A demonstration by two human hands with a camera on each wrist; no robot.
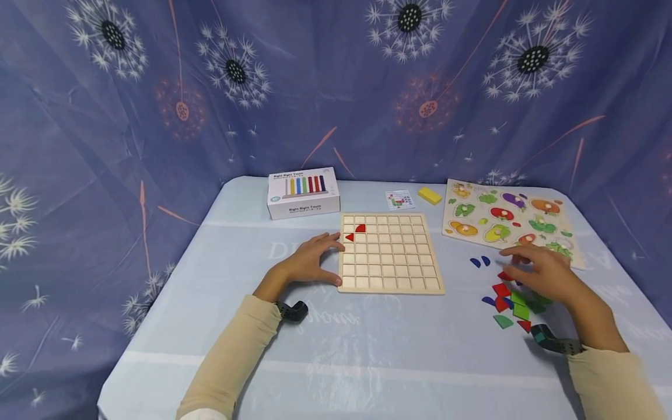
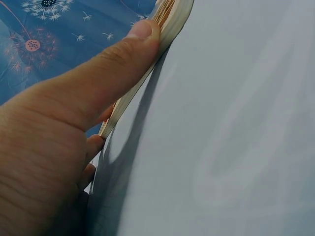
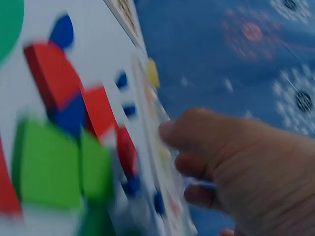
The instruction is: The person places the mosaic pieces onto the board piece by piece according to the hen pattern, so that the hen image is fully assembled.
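Note:
A wooden grid board [image 1: 391, 253] lies flat on the table, with a red quarter-round piece [image 1: 360, 228] and a red triangle [image 1: 350, 237] in its upper left squares. My left hand [image 1: 311, 260] rests against the board's left edge, its thumb [image 2: 110, 66] straight along the rim and the fingers spread farther up. Over a loose pile of pieces at the right hovers my right hand [image 1: 543, 273], fingers loosely bent, with nothing visible between them. The pile holds red pieces [image 1: 501, 290], light green squares [image 1: 521, 311], a dark green quarter-round [image 1: 503, 321] and blue half-rounds [image 1: 475, 262].
Behind the board stand a white box [image 1: 304, 193], a small pattern card [image 1: 400, 200] and a yellow block [image 1: 430, 195]. A vegetable puzzle board [image 1: 511, 219] lies at the back right, just beyond the pile. A dandelion-patterned curtain [image 1: 315, 87] hangs behind the table.

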